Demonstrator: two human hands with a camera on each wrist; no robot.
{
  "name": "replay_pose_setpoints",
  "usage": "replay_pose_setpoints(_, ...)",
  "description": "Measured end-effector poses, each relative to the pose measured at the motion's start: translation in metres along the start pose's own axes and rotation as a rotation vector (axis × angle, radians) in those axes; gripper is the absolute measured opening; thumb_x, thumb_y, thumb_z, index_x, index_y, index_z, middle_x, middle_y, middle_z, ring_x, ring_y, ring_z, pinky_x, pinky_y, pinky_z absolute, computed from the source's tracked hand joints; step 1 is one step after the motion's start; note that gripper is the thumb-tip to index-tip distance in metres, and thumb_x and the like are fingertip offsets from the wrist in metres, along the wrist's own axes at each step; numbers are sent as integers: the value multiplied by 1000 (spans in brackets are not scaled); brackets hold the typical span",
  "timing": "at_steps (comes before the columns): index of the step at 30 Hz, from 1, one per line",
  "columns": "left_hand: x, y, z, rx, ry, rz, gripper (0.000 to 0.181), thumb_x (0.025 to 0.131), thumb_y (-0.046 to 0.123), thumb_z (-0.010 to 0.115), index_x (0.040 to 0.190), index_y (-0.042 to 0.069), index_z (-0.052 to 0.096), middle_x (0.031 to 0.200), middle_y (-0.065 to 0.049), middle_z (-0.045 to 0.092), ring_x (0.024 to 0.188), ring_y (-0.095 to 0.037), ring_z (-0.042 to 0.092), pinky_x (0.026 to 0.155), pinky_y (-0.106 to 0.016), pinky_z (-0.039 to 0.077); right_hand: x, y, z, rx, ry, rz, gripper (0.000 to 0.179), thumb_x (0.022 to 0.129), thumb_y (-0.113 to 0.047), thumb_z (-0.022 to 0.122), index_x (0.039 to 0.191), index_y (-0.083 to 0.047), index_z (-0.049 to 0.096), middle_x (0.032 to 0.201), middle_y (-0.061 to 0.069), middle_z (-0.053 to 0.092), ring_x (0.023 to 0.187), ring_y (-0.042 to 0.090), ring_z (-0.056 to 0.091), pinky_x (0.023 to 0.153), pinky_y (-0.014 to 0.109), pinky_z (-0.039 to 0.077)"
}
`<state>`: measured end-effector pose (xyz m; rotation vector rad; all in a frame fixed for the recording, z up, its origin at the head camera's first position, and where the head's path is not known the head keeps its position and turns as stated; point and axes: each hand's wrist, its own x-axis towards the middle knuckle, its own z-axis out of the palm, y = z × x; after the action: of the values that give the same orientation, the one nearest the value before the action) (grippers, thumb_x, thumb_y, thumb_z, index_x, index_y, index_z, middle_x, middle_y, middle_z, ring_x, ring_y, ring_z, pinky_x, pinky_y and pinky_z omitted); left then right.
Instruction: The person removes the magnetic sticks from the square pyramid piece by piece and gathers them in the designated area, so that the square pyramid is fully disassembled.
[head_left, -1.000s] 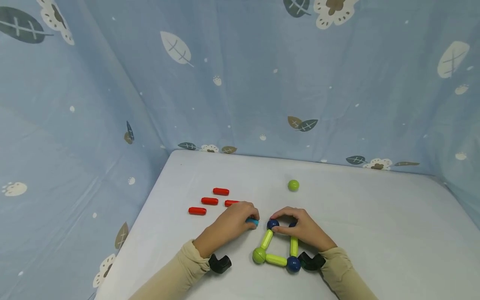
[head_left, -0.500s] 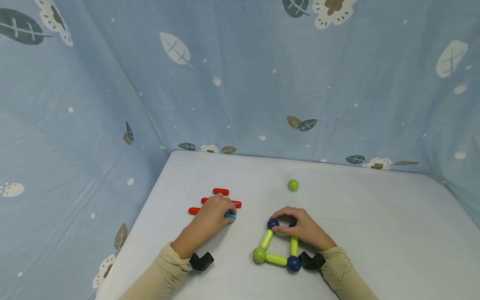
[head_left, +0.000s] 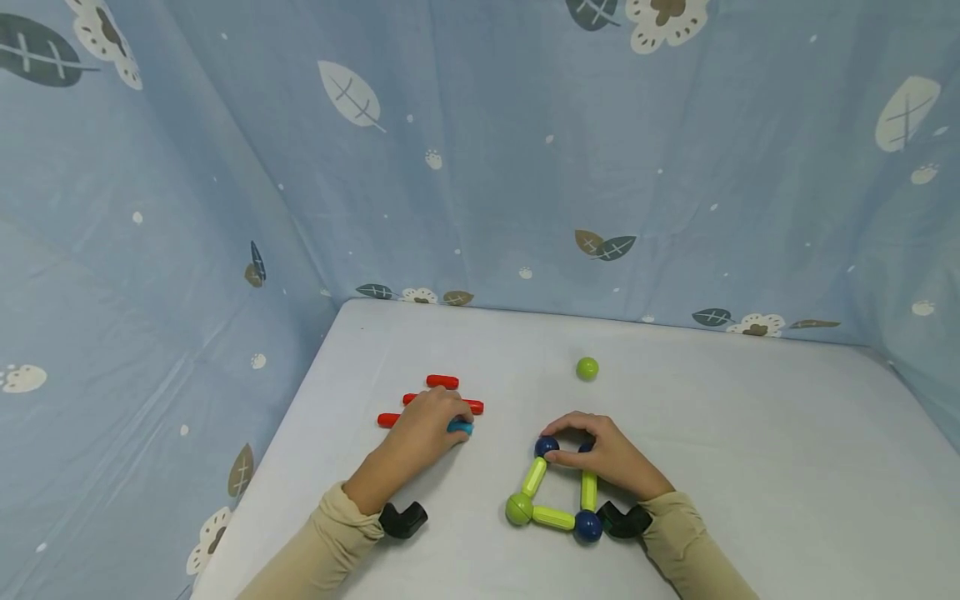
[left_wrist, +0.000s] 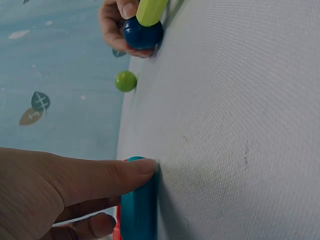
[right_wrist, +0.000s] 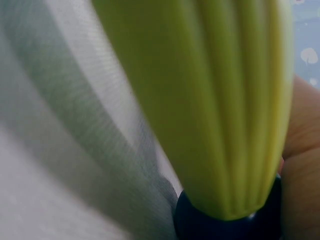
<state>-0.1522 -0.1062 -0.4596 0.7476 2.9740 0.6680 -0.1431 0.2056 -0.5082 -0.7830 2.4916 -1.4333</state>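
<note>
- The left hand [head_left: 422, 427] pinched a blue rod [head_left: 461, 427] between thumb and fingers; red rods [head_left: 442, 382] lay around them, and a low knuckle risked scattering those.
- The right hand's [head_left: 611, 457] thumb and forefinger pinched a navy ball [head_left: 547, 447]; a tug might have parted it from the lime rod [head_left: 534, 478] beside them.

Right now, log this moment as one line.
left hand: holds blue stick near red sticks | right hand: grips dark blue ball on ball-and-stick frame | far green ball: untouched

Blue rod [left_wrist: 140, 212] runs off left wrist view's bottom edge, lime rod [right_wrist: 200, 100] is kinda blurry in right wrist.
</note>
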Motion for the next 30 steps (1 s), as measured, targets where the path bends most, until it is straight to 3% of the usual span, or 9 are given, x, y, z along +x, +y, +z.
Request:
replay_pose_setpoints(9, -1, 0, 2, 11, 20, 31, 21, 80, 14, 90, 99, 13, 80, 101, 0, 75, 99, -19, 65, 86, -37, 59, -1, -2, 0, 9, 5, 19, 28, 89, -33, 82, 115, -27, 74, 116, -9, 74, 114, 6, 65, 103, 26, 51)
replay_pose_setpoints(14, -2, 8, 1, 11, 21, 52, 24, 83, 21, 88, 105, 14, 79, 103, 2, 73, 100, -17, 64, 86, -32, 58, -1, -1, 0, 4, 6, 16, 28, 89, -33, 82, 115, -27, 74, 116, -10, 74, 114, 6, 66, 103, 26, 51)
replay_pose_setpoints(17, -2, 17, 4, -93, -30, 52, 19, 89, 27, 83, 104, 17, 77, 98, 7, 72, 93, -11, 64, 81, -27, 57, -1, -1, -1, -6, 6, 15, 30, 88, -33, 83, 116, -28, 74, 116, -10, 74, 114, 6, 65, 103, 26, 51)
replay_pose_setpoints(24, -2, 41, 26, -446, -254, 26, 27, 95, 38, 76, 105, 14, 75, 84, 13, 71, 74, 3, 60, 70, -18, 51, -2, 0, -3, -21, -14, 10, 34, 88, -32, 84, 120, -27, 73, 119, -10, 73, 115, 5, 64, 103, 28, 51)
replay_pose_setpoints(27, 0, 49, 35, -511, -284, -3, 28, 92, 39, 78, 102, 13, 76, 81, 12, 74, 73, 4, 63, 69, -18, 52, -1, -1, -3, -17, -24, 3, 35, 88, -33, 84, 121, -27, 73, 120, -10, 73, 115, 6, 64, 103, 28, 51)
replay_pose_setpoints(30, 3, 54, 42, -517, -290, -37, 31, 88, 41, 81, 99, 11, 77, 77, 11, 75, 70, 3, 64, 67, -19, 52, -1, -1, -2, -11, -23, -1, 34, 88, -33, 84, 120, -27, 73, 119, -10, 73, 115, 6, 64, 103, 26, 50)
